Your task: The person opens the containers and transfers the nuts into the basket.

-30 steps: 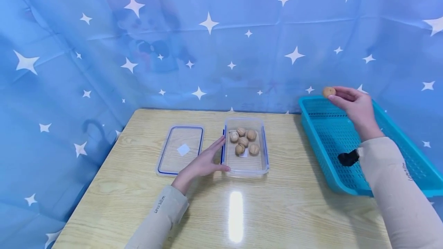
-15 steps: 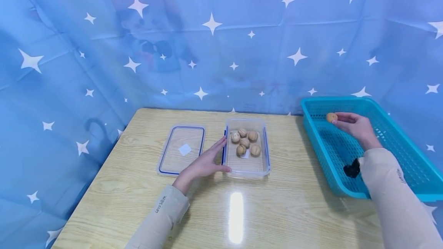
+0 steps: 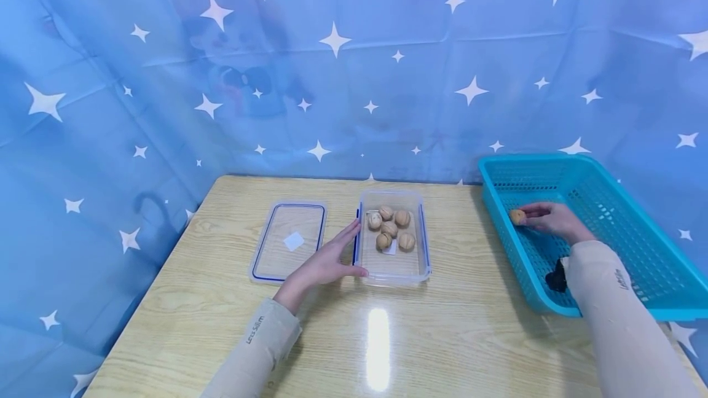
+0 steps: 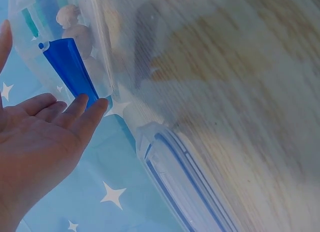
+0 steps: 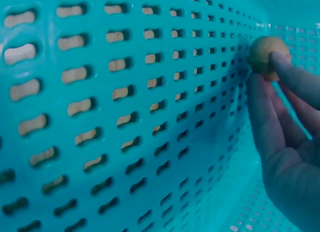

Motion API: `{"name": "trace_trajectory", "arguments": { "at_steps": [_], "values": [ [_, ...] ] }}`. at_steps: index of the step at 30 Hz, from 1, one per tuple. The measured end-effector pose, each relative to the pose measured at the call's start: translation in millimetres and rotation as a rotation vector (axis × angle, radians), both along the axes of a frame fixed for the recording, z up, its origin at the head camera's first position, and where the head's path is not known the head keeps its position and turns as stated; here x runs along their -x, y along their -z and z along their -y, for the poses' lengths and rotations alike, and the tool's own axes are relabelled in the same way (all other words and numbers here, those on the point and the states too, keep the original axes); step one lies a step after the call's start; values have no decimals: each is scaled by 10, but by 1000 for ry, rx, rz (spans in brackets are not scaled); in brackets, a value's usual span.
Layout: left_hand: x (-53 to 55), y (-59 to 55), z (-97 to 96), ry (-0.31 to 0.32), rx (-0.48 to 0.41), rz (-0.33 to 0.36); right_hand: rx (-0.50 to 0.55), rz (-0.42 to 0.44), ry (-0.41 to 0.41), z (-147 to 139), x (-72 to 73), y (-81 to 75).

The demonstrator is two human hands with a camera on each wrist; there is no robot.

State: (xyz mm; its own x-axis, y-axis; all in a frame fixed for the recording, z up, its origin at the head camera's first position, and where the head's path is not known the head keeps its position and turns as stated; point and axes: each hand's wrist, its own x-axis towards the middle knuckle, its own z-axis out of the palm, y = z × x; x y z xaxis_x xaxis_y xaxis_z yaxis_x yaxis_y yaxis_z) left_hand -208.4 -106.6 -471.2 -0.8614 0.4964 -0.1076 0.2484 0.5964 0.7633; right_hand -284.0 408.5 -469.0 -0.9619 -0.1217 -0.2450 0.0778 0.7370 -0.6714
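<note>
Down inside the turquoise basket (image 3: pixel 522 278), my right hand (image 3: pixel 555 223) pinches a walnut (image 3: pixel 517 217) between thumb and fingertips. The right wrist view shows this walnut (image 5: pixel 267 54) right at the perforated side wall. My left hand (image 3: pixel 326 263) touches the left side of a clear plastic box (image 3: pixel 381 266), fingers extended along it and thumb at its near corner. Several walnuts (image 3: pixel 389 229) lie in the box toward its far end. In the left wrist view, fingertips meet a blue latch (image 4: pixel 72 66) on the box's side.
Left of the box, its clear lid (image 3: pixel 276 257) with a blue seal lies flat on the wooden table (image 3: pixel 442 336). The basket takes up the right end. A blue curtain (image 3: pixel 354 91) with white stars hangs directly behind and along the left edge.
My right hand has lowered the walnut from above the basket's far rim into the basket, over to its left wall. The left hand and the box have stayed put.
</note>
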Motion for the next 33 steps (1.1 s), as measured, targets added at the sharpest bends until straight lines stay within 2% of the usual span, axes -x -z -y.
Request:
{"name": "trace_trajectory", "arguments": {
  "at_steps": [6, 10, 15, 21, 28, 33],
  "values": [
    [-6, -14, 7, 3, -4, 0, 116, 42, 53, -128, 61, 113],
    [-1, -16, 10, 1, -8, 5, 170, 113, 45, -133, 51, 95],
    [-5, -22, 8, 0, -4, 7, 310, 175, 61, -108, 18, 44],
    [-10, -20, -11, 13, -3, 6, 432, 194, 82, -274, 61, 59],
    [-11, -23, -11, 9, 9, -2, 325, 122, 118, -135, -12, -157],
    [-14, -34, -5, 6, 12, -5, 353, 90, 161, -58, -38, -272]
  ]
}}
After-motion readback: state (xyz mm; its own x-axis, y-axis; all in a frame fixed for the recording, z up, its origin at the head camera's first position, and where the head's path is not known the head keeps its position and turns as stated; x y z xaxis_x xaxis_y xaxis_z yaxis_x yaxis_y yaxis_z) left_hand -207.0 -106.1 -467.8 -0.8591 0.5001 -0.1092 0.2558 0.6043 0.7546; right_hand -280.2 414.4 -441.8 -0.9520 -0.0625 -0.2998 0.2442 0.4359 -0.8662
